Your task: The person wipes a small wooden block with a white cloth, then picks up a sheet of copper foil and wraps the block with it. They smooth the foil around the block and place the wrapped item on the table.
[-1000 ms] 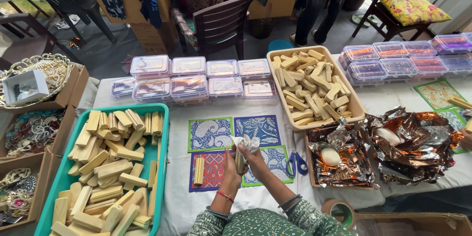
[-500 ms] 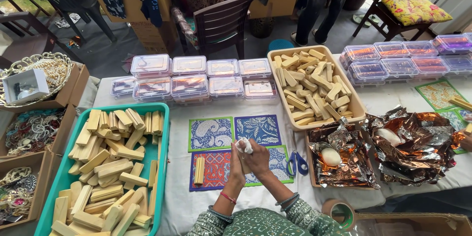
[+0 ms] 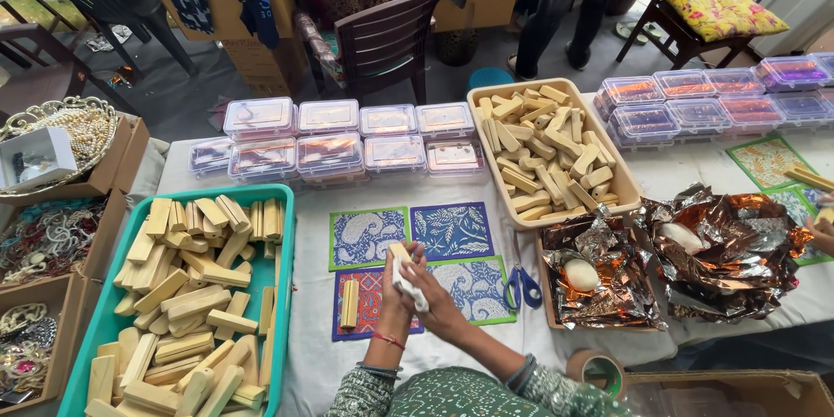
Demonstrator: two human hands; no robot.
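Many pale wooden blocks are heaped in the teal tray (image 3: 282, 208) at the left of the bench (image 3: 304, 356), seemingly not yet handled. One single block (image 3: 349, 304) is laid upright on the red patterned card (image 3: 369, 291), just beside the hands. One block (image 3: 399, 252) is gripped in the left hand (image 3: 395, 291), fingers closed around its lower part, over the four printed cards. A white cloth (image 3: 408, 288) is pressed against that block by the right hand (image 3: 434, 295), closed on the cloth. Blue-handled scissors (image 3: 521, 282) are laid to the right of the cards. A beige tray (image 3: 621, 191) further right is filled with more blocks, judged the other lot. Crumpled foil (image 3: 730, 243) with two white oval pieces is spread at the far right. Wiping is judged mid-way; much stock is judged left.
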